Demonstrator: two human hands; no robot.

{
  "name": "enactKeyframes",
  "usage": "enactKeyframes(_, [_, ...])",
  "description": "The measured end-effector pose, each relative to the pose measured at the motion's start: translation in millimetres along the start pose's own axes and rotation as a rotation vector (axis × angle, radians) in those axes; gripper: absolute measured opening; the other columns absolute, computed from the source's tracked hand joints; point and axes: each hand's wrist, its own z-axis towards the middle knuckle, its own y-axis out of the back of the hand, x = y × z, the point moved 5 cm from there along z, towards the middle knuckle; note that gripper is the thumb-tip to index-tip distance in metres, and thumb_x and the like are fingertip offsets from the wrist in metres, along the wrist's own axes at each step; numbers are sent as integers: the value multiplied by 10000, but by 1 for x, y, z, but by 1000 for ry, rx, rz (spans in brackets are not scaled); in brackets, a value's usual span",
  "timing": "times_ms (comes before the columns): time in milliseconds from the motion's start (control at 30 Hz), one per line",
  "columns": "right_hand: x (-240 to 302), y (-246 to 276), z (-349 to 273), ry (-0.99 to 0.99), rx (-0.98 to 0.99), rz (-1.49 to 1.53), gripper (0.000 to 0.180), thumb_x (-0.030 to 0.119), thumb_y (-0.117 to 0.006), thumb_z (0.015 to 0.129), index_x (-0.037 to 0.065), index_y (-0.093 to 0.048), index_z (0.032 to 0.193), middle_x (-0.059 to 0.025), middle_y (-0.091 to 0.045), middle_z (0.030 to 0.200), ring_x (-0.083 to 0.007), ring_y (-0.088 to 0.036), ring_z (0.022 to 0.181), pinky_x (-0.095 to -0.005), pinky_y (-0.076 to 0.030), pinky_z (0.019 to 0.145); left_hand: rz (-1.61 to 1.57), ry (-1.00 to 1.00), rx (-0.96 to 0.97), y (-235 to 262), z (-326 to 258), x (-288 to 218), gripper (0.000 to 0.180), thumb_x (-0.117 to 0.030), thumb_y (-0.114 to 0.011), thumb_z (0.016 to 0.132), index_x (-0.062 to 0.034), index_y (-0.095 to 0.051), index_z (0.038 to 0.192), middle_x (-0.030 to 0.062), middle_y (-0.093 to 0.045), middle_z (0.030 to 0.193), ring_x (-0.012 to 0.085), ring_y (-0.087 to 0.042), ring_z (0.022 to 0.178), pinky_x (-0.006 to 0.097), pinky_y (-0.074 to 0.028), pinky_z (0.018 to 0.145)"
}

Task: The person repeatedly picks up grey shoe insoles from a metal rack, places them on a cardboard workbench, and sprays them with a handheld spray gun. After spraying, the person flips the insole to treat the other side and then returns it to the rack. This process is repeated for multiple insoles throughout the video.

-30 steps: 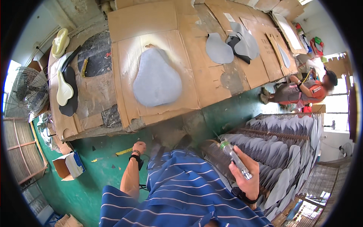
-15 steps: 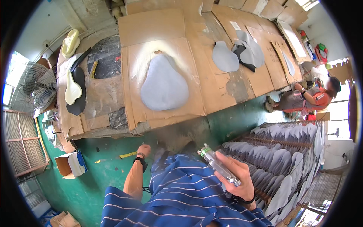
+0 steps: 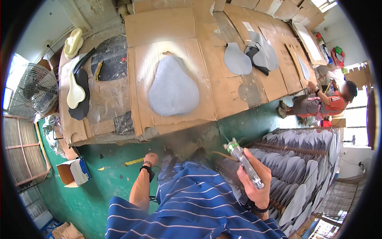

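Note:
In my right hand [image 3: 259,178], the fingers are wrapped around a metal spray gun [image 3: 247,165] with a green ring near its nozzle. The gun points up and forward, to the right of my body. My left hand [image 3: 150,159] hangs in front of the table edge, its fingers curled, and no object shows in it. On a cardboard sheet [image 3: 137,79] ahead lies a grey pear-shaped saddle cover piece [image 3: 173,87], wide end toward me. Pale overspray surrounds its narrow end.
Beyond my right hand stands a rack of grey pieces [image 3: 296,167]. More grey pieces [image 3: 237,59] lie farther right on the table. Cream saddle forms [image 3: 76,93] and a fan [image 3: 36,91] are at left. A co-worker [image 3: 326,99] stands at far right.
My right hand has moved right and slightly up with the spray gun, away from my body. My left hand has barely shifted.

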Motion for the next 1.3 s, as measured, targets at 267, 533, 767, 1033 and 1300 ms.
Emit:
enactKeyframes(267, [-2,12,-11,-32,23,39,575,-55,-758,793,-18,-621,1349,-200,-719,983,-295,-717,802,-342,-555,741,3,18,70,-3,1,-19,266,-341,-692,832,-146,-809,969,114,-770,834,266,-759,839,381,-588,826])
enactKeyframes(533, [-25,31,-38,-205,-51,-7,546,-38,-758,792,-33,-637,1325,-213,-727,1010,-301,-722,834,-344,-550,777,-117,-472,-225,40,-45,-144,216,-187,-657,898,-72,-726,1067,119,-753,852,274,-737,829,388,-569,768])
enactKeyframes(767, [-4,11,-25,-91,91,81,577,-54,-753,767,-33,-628,1330,-204,-705,937,-307,-699,760,-319,-536,713,-137,-649,-652,79,-35,-248,278,-171,-689,891,-87,-685,1156,120,-688,908,305,-683,866,425,-538,787])
enactKeyframes(1033, [-2,31,-40,-207,-16,-11,537,-47,-737,777,-47,-643,1306,-197,-698,919,-275,-697,771,-316,-535,738,223,-687,-896,77,-27,-321,351,-178,-788,804,-152,-718,1147,97,-606,1042,322,-611,1007,466,-518,837])
enactKeyframes(1300, [-21,2,-61,-350,-156,62,535,-12,-756,805,-49,-635,1325,-194,-721,975,-263,-707,823,-319,-541,767,79,-698,-860,99,-39,-340,272,-42,-731,766,-137,-735,1020,125,-594,1056,341,-625,964,469,-513,827])
